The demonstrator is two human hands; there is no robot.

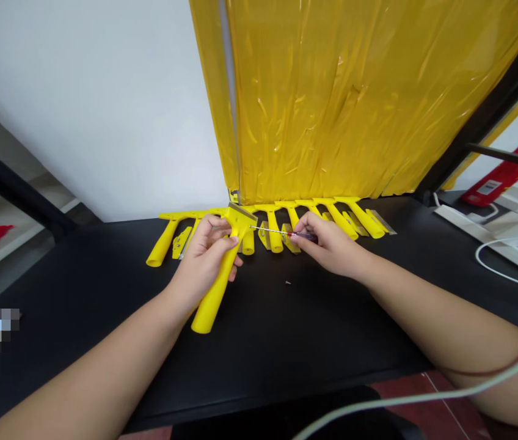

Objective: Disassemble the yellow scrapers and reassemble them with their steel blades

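In front of the row of yellow scrapers [276, 237], the left hand [206, 253] grips another scraper [215, 290] by its neck, above the counter [259, 360]. The right hand [325, 244] pinches a screwdriver [280, 231], its tip at that scraper's head. Lacking support beneath, the scraper could twist and the tip slip. The tiny metal piece [288, 282] before the row could scatter if brushed. Right of the row, a red package [499, 174] hides its contents.
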